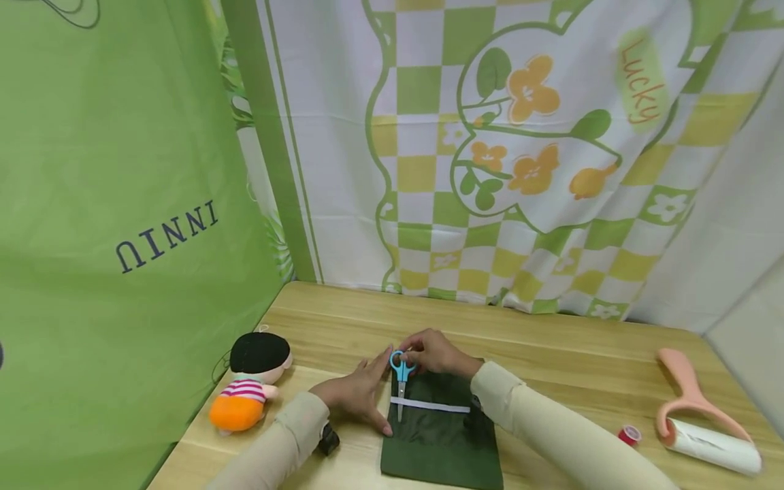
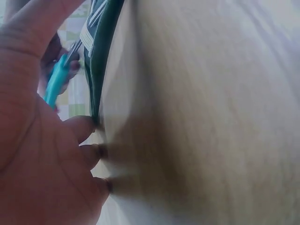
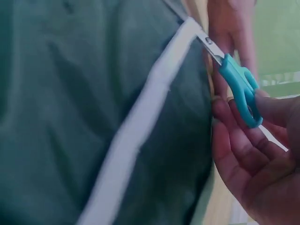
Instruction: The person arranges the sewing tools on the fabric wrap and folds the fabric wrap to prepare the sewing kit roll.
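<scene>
A dark green piece of fabric (image 1: 437, 452), folded or layered at its edge, lies flat on the table with a narrow white strip (image 1: 437, 406) running across it. Small blue-handled scissors (image 1: 401, 373) point toward the person, their blades passing beneath the strip near its left end. My right hand (image 1: 436, 354) pinches the scissors' handle (image 3: 234, 82) between thumb and fingers at the fabric's far left corner. Along the left edge of the fabric, my left hand (image 1: 358, 391) rests with fingers extended and thumb spread; its fingertips (image 2: 86, 126) touch the edge.
A plush doll (image 1: 240, 401) with black hair and orange bottoms lies at the table's left. On the right are a red thread spool (image 1: 629, 435) and a pink-handled lint roller (image 1: 713, 446). Patterned curtain (image 1: 422, 170) hangs behind the wooden table (image 1: 551, 354); green cloth (image 1: 122, 170) hangs left.
</scene>
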Demonstrator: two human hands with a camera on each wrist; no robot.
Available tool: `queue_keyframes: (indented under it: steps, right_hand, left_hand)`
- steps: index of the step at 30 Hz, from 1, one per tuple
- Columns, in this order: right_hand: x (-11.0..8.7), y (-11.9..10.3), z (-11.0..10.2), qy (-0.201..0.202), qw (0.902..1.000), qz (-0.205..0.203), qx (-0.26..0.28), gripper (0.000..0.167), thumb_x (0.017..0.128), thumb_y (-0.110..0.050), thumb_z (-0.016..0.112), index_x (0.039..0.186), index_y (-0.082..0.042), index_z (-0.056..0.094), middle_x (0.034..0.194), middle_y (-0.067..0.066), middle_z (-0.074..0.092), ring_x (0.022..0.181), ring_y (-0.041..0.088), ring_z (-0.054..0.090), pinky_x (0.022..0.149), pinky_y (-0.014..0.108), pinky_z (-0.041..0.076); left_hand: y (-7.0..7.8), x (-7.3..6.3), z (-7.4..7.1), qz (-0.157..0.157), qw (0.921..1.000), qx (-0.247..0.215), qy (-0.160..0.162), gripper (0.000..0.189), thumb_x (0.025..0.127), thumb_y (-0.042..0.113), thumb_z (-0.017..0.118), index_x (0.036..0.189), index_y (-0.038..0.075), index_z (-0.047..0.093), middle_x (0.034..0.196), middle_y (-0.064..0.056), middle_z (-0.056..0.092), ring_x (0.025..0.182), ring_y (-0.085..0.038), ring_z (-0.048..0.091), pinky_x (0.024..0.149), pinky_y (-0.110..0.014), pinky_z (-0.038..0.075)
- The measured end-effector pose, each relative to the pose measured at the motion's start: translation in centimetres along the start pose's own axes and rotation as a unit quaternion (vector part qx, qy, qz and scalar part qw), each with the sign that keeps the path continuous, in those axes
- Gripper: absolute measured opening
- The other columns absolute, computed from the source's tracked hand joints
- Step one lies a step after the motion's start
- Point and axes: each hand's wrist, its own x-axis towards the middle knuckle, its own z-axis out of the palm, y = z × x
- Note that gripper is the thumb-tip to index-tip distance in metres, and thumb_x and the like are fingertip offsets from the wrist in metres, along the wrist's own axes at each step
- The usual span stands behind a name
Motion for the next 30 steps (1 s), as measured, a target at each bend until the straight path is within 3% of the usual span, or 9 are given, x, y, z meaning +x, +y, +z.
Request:
queue_keyframes:
  steps: [4,8,11,15,21,25,27,30]
  right_hand:
    - [-0.6,0.5,0.6,-0.012,0.9990,-0.004,-0.044,0.014,0.096,-0.012,0.067,0.102,-0.002,0.076,0.080,0.011,0.076,0.063,0.014,0.065,0.052,0.022,0.051]
    - [-1.0,0.8,1.5,-0.017,0.9950,-0.015,-0.097,0.012,0.094,-0.015,0.069,0.097,-0.005,0.077,0.082,0.005,0.076,0.070,0.002,0.059,0.061,0.020,0.049]
    - [-1.2,0.6,2.2,-0.026,0.9905,-0.022,-0.133,0.012,0.094,-0.018,0.071,0.096,-0.007,0.077,0.086,0.002,0.076,0.074,0.002,0.060,0.066,0.022,0.050]
    - [-1.3,0.2,2.7,-0.037,0.9881,-0.012,-0.149,0.010,0.093,-0.020,0.072,0.094,-0.011,0.078,0.085,0.000,0.076,0.070,0.004,0.061,0.063,0.024,0.050]
    - [-2.6,0.1,1.9,-0.036,0.9886,-0.013,-0.145,0.013,0.093,-0.021,0.072,0.095,-0.011,0.079,0.086,0.001,0.078,0.071,0.004,0.064,0.064,0.024,0.052]
    - [-4.8,-0.5,-0.8,-0.010,0.9770,-0.046,-0.208,0.023,0.097,-0.023,0.067,0.111,-0.006,0.076,0.097,0.003,0.077,0.080,0.007,0.067,0.070,0.025,0.055]
    - [-6.7,-1.1,-3.6,0.022,0.9665,-0.063,-0.248,0.025,0.098,-0.021,0.065,0.115,-0.005,0.074,0.099,0.004,0.077,0.082,0.009,0.068,0.071,0.026,0.056]
    - [-10.5,-1.7,-9.0,0.065,0.9576,-0.047,-0.277,0.021,0.098,-0.018,0.064,0.110,-0.004,0.075,0.095,0.005,0.076,0.079,0.011,0.069,0.069,0.030,0.056]
  left_hand:
    - [0.4,0.0,-0.2,0.002,0.9999,-0.012,-0.011,0.145,0.071,0.046,0.089,0.158,0.004,-0.018,0.170,-0.017,-0.003,0.158,-0.032,0.004,0.124,-0.062,-0.005]
    - [0.6,0.0,-0.4,-0.006,0.9995,0.009,-0.030,0.142,0.072,0.050,0.087,0.159,0.004,-0.015,0.169,-0.019,-0.006,0.158,-0.034,-0.003,0.124,-0.061,-0.004]
    - [0.7,-0.1,-0.6,-0.027,0.9984,0.027,-0.043,0.141,0.072,0.052,0.086,0.159,0.006,-0.014,0.169,-0.021,-0.007,0.158,-0.034,-0.006,0.125,-0.059,-0.003]
    - [0.8,-0.1,-0.8,-0.047,0.9965,0.038,-0.057,0.138,0.072,0.054,0.085,0.161,0.008,-0.010,0.169,-0.022,-0.004,0.158,-0.036,-0.006,0.125,-0.059,-0.003]
    - [1.6,0.6,-0.8,-0.039,0.9950,0.061,-0.069,0.132,0.075,0.056,0.083,0.161,0.007,-0.004,0.169,-0.020,0.000,0.158,-0.038,-0.003,0.125,-0.060,0.002]
    - [2.1,0.7,-0.3,-0.025,0.9955,0.072,-0.057,0.122,0.079,0.060,0.077,0.162,0.010,0.004,0.170,-0.018,-0.001,0.157,-0.041,-0.002,0.123,-0.065,0.006]
    - [2.4,0.6,0.0,-0.018,0.9949,0.084,-0.053,0.121,0.078,0.064,0.076,0.163,0.013,0.007,0.170,-0.017,-0.005,0.157,-0.042,-0.004,0.121,-0.068,0.005]
    - [3.0,0.5,0.2,0.000,0.9922,0.114,-0.050,0.123,0.076,0.068,0.075,0.163,0.014,0.007,0.170,-0.014,-0.008,0.157,-0.041,-0.008,0.119,-0.071,0.003]
